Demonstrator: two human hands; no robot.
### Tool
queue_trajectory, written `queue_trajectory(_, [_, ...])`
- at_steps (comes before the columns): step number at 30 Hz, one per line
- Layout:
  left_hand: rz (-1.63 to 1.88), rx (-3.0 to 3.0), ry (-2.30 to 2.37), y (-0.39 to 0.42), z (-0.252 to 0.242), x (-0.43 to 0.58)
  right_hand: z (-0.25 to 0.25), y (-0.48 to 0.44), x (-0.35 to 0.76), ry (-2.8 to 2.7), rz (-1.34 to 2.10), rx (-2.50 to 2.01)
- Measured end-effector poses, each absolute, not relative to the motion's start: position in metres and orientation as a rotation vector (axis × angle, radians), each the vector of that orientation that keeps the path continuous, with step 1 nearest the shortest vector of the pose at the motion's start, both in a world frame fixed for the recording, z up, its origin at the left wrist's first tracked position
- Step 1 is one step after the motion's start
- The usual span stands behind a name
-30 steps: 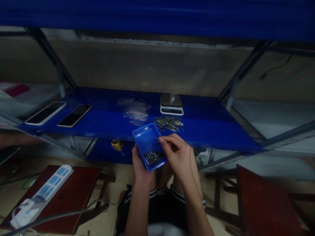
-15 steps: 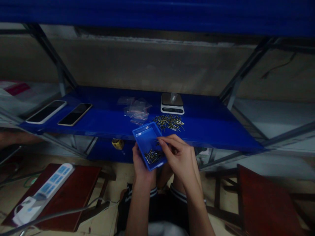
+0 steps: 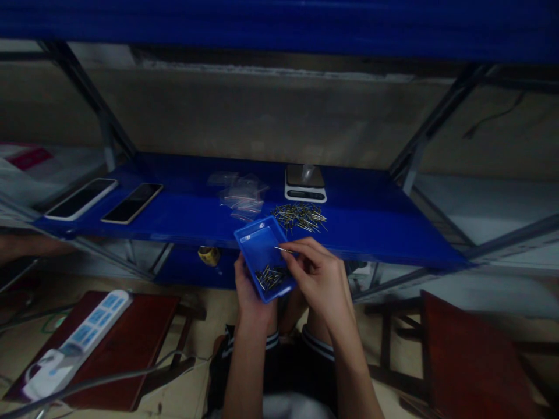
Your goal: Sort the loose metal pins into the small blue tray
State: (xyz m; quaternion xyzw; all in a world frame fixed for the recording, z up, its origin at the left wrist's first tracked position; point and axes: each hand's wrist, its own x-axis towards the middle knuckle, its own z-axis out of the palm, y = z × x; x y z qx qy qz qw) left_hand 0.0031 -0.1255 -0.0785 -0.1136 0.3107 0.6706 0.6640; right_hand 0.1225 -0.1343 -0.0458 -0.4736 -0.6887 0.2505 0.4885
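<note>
My left hand [image 3: 252,294] grips a small blue plastic tray [image 3: 257,240] by its lower left side, tilted in front of the shelf edge. Thin metal pins [image 3: 271,277], dark and shiny, lie heaped in the tray's near end. Over the tray, my right hand [image 3: 317,270] pinches a single thin metal pin [image 3: 282,249] between thumb and fingertips; its exact kind is too small to make out. Just beyond the tray, a larger pile of gold-and-dark pins [image 3: 301,216] rests on the blue shelf [image 3: 367,233].
Behind the pile stands a digital scale [image 3: 304,193] with a small clear bag [image 3: 308,173] on it. Clear zip bags [image 3: 243,196] lie to its left, then two phones [image 3: 132,203] [image 3: 82,199]. Below are a tape measure [image 3: 209,255], a power strip [image 3: 94,326] on a stool, and another stool [image 3: 467,361].
The pin in my right fingers now shows more clearly, pointing left over the tray. Both hands and the tray have hardly moved.
</note>
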Motion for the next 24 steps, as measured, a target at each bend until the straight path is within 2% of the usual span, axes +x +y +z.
queue_trajectory(10, [1.531, -0.258, 0.720, -0.125, -0.080, 0.004, -0.045, -0.135, 0.117, -1.538, 0.668, -1.126])
queue_trajectory(18, [1.551, -0.206, 0.767, -0.125, -0.083, 0.005, -0.038, -0.145, 0.125, -1.328, 0.539, -1.085])
queue_trajectory(24, [1.513, -0.245, 0.751, -0.126, -0.077, 0.004, -0.038, -0.144, 0.121, -1.638, 0.438, -1.141])
